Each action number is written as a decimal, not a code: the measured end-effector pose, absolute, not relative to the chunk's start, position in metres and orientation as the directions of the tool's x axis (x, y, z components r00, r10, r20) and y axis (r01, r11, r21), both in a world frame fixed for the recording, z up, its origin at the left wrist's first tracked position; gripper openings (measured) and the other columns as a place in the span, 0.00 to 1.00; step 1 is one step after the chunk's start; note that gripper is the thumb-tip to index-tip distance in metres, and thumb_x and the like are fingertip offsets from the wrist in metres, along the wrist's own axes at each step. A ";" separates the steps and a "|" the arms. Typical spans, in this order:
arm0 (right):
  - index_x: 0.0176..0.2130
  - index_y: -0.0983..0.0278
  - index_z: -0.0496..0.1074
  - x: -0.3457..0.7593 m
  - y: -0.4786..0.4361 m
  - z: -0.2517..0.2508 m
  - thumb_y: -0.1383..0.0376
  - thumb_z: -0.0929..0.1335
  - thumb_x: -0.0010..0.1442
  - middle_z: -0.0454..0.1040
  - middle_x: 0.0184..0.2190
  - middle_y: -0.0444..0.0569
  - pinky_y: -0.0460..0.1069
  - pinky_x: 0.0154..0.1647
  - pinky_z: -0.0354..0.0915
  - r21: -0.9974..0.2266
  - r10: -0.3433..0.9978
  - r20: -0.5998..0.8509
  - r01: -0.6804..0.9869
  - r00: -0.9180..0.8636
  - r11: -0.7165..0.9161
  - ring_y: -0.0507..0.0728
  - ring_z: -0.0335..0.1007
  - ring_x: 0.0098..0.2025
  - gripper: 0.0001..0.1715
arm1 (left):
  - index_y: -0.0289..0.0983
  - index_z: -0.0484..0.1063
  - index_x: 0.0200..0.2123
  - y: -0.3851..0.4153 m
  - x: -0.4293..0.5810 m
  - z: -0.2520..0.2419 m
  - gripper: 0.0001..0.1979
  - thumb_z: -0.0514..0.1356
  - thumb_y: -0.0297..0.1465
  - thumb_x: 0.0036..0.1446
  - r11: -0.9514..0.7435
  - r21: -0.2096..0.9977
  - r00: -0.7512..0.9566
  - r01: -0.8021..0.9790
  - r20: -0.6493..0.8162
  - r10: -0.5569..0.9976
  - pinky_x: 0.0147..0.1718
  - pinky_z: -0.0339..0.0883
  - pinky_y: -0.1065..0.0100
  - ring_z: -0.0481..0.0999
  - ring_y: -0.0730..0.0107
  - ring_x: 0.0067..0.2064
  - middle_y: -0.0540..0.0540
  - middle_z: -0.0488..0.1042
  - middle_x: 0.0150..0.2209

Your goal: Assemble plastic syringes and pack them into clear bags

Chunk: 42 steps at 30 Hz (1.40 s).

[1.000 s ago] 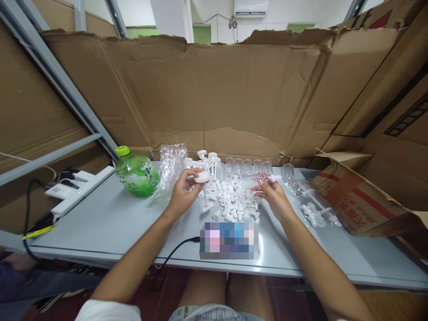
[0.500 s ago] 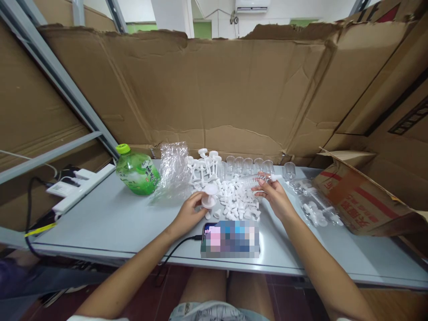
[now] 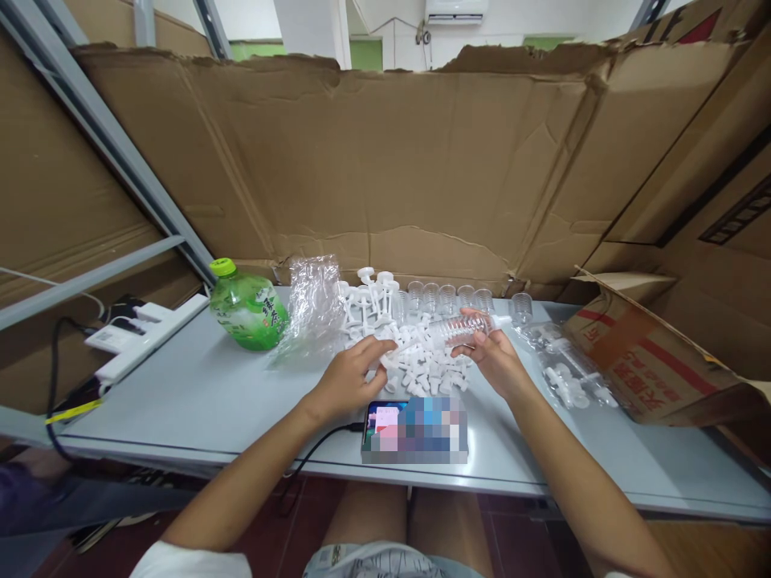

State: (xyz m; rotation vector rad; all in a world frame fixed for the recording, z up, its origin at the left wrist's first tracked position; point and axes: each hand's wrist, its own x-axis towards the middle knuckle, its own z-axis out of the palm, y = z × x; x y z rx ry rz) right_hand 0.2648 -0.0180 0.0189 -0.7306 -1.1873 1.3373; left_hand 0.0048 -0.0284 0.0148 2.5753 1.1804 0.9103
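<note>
My right hand is closed round a clear ribbed tube with a white tip pointing right. My left hand pinches a white plunger whose rod points at the tube's open left end; the two look to be touching. Both hands hover over a heap of small white plastic caps. Behind the heap stand upright white plungers and a row of clear ribbed tubes.
A green drink bottle lies at the left beside a crumpled clear bag. A phone on a cable lies at the table's front edge. Finished clear parts and a cardboard box are at the right. Cardboard walls stand behind.
My left hand picked a white plunger off the table and turned it toward the tube. My right hand lifted the clear tube slightly and brought it level.
</note>
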 end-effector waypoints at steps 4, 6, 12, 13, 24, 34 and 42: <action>0.50 0.57 0.65 0.261 -0.020 0.015 0.55 0.70 0.52 0.70 0.43 0.50 0.53 0.35 0.69 -0.942 0.951 0.225 -0.296 -0.211 0.158 0.58 0.72 0.38 0.27 | 0.39 0.65 0.49 -0.024 0.014 0.018 0.20 0.51 0.24 0.51 -0.697 0.247 0.553 0.673 0.458 0.697 0.34 0.66 0.67 0.72 0.66 0.36 0.46 0.71 0.38; 0.50 0.57 0.65 0.260 -0.020 0.013 0.57 0.70 0.52 0.70 0.42 0.49 0.53 0.36 0.69 -0.950 0.943 0.223 -0.272 -0.248 0.153 0.56 0.72 0.37 0.26 | 0.40 0.62 0.51 -0.021 0.019 0.019 0.21 0.52 0.25 0.51 -0.697 0.248 0.555 0.673 0.454 0.697 0.33 0.66 0.67 0.72 0.67 0.35 0.46 0.71 0.38; 0.49 0.57 0.65 0.257 -0.020 0.007 0.59 0.71 0.51 0.70 0.41 0.47 0.53 0.38 0.69 -0.949 0.919 0.242 -0.272 -0.310 0.158 0.55 0.71 0.36 0.26 | 0.40 0.55 0.53 -0.016 0.031 0.030 0.26 0.57 0.31 0.51 -0.723 0.459 0.546 0.516 0.474 0.691 0.31 0.65 0.69 0.68 0.73 0.30 0.46 0.67 0.40; 0.49 0.57 0.65 0.258 -0.019 0.007 0.59 0.71 0.52 0.70 0.41 0.47 0.53 0.39 0.69 -0.943 0.921 0.250 -0.290 -0.300 0.162 0.55 0.71 0.37 0.25 | 0.40 0.57 0.52 -0.015 0.033 0.032 0.25 0.59 0.34 0.50 -0.744 0.461 0.559 0.484 0.491 0.668 0.31 0.65 0.68 0.68 0.72 0.32 0.45 0.67 0.41; 0.45 0.56 0.66 0.262 -0.022 0.016 0.58 0.73 0.47 0.71 0.39 0.45 0.54 0.40 0.69 -0.894 0.928 0.302 -0.403 -0.218 0.196 0.55 0.70 0.39 0.25 | 0.39 0.71 0.43 -0.004 0.048 0.037 0.20 0.65 0.41 0.46 -0.678 0.644 0.398 0.355 0.552 0.733 0.31 0.67 0.68 0.68 0.72 0.34 0.44 0.68 0.42; 0.38 0.58 0.65 0.263 -0.019 0.008 0.53 0.73 0.46 0.70 0.34 0.43 0.52 0.37 0.69 -0.936 0.953 0.280 -0.253 -0.117 0.244 0.55 0.69 0.35 0.22 | 0.36 0.63 0.35 -0.007 0.065 0.036 0.17 0.61 0.42 0.50 -0.067 0.991 0.519 -0.112 0.116 0.847 0.29 0.72 0.67 0.74 0.73 0.30 0.50 0.66 0.34; 0.42 0.58 0.66 0.265 -0.019 0.010 0.56 0.71 0.50 0.72 0.33 0.44 0.53 0.31 0.70 -0.923 0.916 0.311 -0.312 -0.253 0.227 0.54 0.72 0.30 0.20 | 0.37 0.61 0.35 -0.007 0.064 0.039 0.17 0.63 0.40 0.49 0.135 0.975 0.583 -0.177 -0.007 0.812 0.22 0.69 0.73 0.72 0.77 0.24 0.53 0.67 0.29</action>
